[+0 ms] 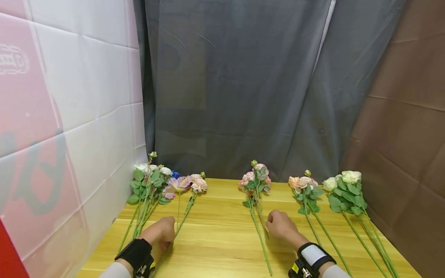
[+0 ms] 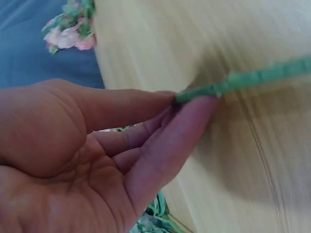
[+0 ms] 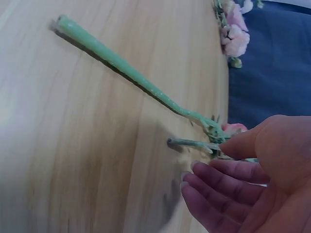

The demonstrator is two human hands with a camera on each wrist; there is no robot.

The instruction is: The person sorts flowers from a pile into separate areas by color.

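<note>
On the left, my left hand point(image 1: 160, 231) pinches the green stem point(image 2: 262, 75) of a pale pink artificial flower point(image 1: 199, 183) between thumb and fingertip. A purple flower point(image 1: 179, 185) lies close beside that bloom. My right hand point(image 1: 281, 225) is low over the table, next to the pink flowers point(image 1: 255, 177) in the middle. In the right wrist view its thumb overlaps a short stem point(image 3: 187, 142), while the other fingers are loosely bent and apart from the thumb. A longer green stem point(image 3: 112, 58) lies beyond it on the wood.
White flowers point(image 1: 142, 168) with leafy stems lie at the far left, a blue bloom point(image 1: 175, 175) beside them. Peach flowers point(image 1: 304, 182) and cream roses point(image 1: 350, 177) lie to the right. The wooden table point(image 1: 219, 224) ends at a grey curtain point(image 1: 236, 96), with cloth walls on both sides.
</note>
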